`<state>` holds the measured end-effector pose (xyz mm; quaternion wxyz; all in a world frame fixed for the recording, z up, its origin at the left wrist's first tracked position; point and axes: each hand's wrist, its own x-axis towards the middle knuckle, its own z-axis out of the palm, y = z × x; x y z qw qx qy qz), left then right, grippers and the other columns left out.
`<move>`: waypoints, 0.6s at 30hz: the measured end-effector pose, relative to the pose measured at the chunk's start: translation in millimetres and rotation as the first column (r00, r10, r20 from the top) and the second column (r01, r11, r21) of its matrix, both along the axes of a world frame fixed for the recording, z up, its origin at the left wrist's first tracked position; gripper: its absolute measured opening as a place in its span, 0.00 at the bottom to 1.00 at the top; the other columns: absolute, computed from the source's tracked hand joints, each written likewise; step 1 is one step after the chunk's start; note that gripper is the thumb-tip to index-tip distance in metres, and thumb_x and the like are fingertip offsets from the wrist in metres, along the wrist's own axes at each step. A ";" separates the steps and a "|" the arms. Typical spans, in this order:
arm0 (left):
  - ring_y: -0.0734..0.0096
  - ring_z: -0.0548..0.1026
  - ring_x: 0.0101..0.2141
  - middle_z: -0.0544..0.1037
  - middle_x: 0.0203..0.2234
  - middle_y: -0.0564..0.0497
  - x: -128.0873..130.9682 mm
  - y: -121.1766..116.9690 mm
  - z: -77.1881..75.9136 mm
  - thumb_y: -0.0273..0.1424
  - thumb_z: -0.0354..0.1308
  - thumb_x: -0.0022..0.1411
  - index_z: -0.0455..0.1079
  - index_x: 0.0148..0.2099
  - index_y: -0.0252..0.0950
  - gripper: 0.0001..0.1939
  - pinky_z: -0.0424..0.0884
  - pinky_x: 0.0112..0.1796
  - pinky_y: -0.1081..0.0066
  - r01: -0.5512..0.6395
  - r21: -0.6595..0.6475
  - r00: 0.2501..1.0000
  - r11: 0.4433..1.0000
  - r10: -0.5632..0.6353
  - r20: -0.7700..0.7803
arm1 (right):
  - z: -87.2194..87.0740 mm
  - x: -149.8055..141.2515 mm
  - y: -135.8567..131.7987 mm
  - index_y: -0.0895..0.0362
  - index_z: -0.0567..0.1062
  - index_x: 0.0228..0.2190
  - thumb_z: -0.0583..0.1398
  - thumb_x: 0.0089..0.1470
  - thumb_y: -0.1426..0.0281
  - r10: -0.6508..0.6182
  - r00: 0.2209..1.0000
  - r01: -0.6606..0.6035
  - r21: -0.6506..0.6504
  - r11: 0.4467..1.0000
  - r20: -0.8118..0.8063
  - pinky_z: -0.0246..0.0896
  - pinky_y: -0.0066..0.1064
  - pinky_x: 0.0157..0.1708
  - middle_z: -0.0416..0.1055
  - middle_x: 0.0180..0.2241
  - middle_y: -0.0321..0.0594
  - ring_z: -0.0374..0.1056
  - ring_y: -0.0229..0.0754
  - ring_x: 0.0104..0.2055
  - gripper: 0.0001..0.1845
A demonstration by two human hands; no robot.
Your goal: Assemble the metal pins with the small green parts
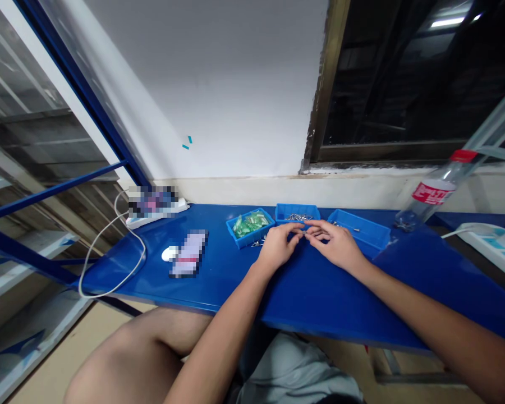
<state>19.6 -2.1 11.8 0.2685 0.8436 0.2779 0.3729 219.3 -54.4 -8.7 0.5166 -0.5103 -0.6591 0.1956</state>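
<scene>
My left hand (pixel 279 245) and my right hand (pixel 335 245) meet fingertip to fingertip above the blue table, in front of small blue trays. Both have bent fingers drawn together; whatever is between them is too small to make out. Right behind them is the middle tray (pixel 297 209), with a heap of small shiny metal pins or rivets (pixel 299 217). Left of it sits a tray (pixel 244 242) of green plastic-looking pieces (pixel 249 223). The right tray (pixel 372 234), partly covered by my right hand, shows a few small metal pieces. More metal pieces (pixel 258 242) lie beside my left hand.
On the blue table (pixel 231 280), a blurred-out phone-like object (pixel 191 252) and a white oval object (pixel 169 253) lie to the left. A power strip (pixel 160 214) with a looping white cable stands behind. A red-capped plastic bottle (pixel 433 191) is at right, below a window.
</scene>
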 end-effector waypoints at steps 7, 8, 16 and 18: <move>0.62 0.84 0.44 0.86 0.43 0.47 -1.7 -10.2 13.1 0.41 0.57 0.74 0.78 0.49 0.37 0.15 0.76 0.47 0.68 -0.020 -0.091 1.000 0.996 0.021 0.013 | 8.2 0.3 -4.7 0.51 0.84 0.45 0.61 0.64 0.62 -0.004 0.989 -0.001 0.034 0.999 0.146 0.79 0.40 0.40 0.81 0.42 0.43 0.79 0.47 0.39 0.13; 0.61 0.84 0.43 0.86 0.43 0.47 -2.2 -11.2 14.4 0.43 0.56 0.74 0.79 0.49 0.37 0.17 0.76 0.47 0.68 -0.009 -0.086 1.000 0.996 0.007 -0.021 | 7.9 0.5 -4.4 0.51 0.83 0.44 0.62 0.63 0.61 -0.008 0.991 0.004 0.027 1.000 0.135 0.79 0.40 0.40 0.81 0.41 0.43 0.79 0.48 0.39 0.12; 0.61 0.85 0.44 0.87 0.44 0.49 -2.0 -5.4 7.2 0.35 0.61 0.71 0.82 0.50 0.38 0.12 0.77 0.48 0.68 -0.029 -0.139 0.999 0.990 0.023 -0.044 | 6.1 -1.4 -3.5 0.51 0.82 0.40 0.64 0.62 0.60 0.023 0.995 -0.025 0.022 0.999 0.102 0.79 0.42 0.42 0.81 0.42 0.43 0.79 0.48 0.40 0.10; 0.61 0.85 0.44 0.87 0.44 0.48 -1.9 -2.7 3.8 0.31 0.63 0.69 0.82 0.50 0.38 0.10 0.78 0.49 0.68 -0.048 -0.139 0.998 0.989 0.043 -0.035 | 4.8 -2.1 -3.5 0.52 0.81 0.40 0.63 0.63 0.59 0.022 0.998 -0.021 -0.008 1.000 0.055 0.79 0.43 0.42 0.81 0.42 0.43 0.80 0.49 0.40 0.11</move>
